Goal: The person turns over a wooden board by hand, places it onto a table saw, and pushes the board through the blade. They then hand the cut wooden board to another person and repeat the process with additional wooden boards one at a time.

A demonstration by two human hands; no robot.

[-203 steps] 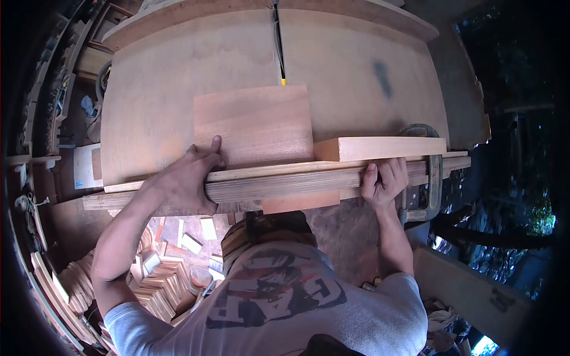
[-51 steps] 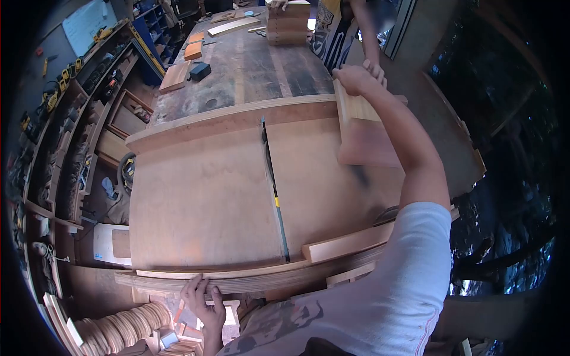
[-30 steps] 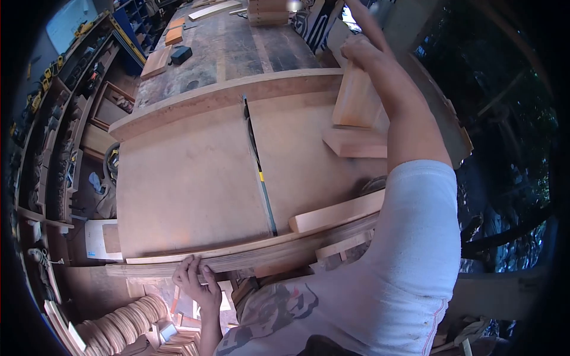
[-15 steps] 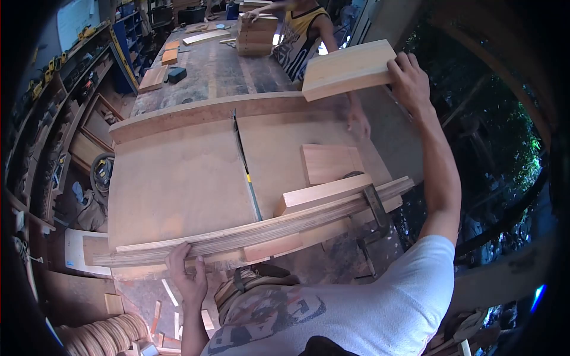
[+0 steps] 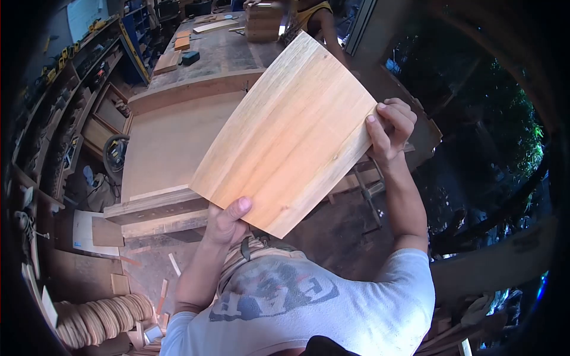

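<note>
A pale wooden board (image 5: 285, 136) is held up by both hands, tilted, over the right part of a plywood panel (image 5: 163, 157), much of which is hidden by it. The board's near left corner is gripped by the left hand (image 5: 227, 224), the thumb being laid on the face and the other fingers being hidden behind. Its right edge is pinched by the fingers of the right hand (image 5: 392, 127).

The plywood panel is bordered by a rail (image 5: 178, 92) on the far side and by layered strips (image 5: 157, 204) on the near side. Beyond it, a stained desk (image 5: 222, 53) is strewn with wood pieces (image 5: 181, 43), a small dark block (image 5: 190, 57) and a tall stack of boards (image 5: 263, 25). Beside that stack a co-worker in a yellow top (image 5: 312, 15) is partly seen.

The left wall is lined with crowded shelves (image 5: 68, 113); a whiteboard (image 5: 83, 18) is hung at the far left. The near left floor (image 5: 145, 267) is littered with offcuts (image 5: 174, 264) and a row of curved wooden pieces (image 5: 107, 317). At the far right, green foliage (image 5: 528, 139) is surrounded by shadow.
</note>
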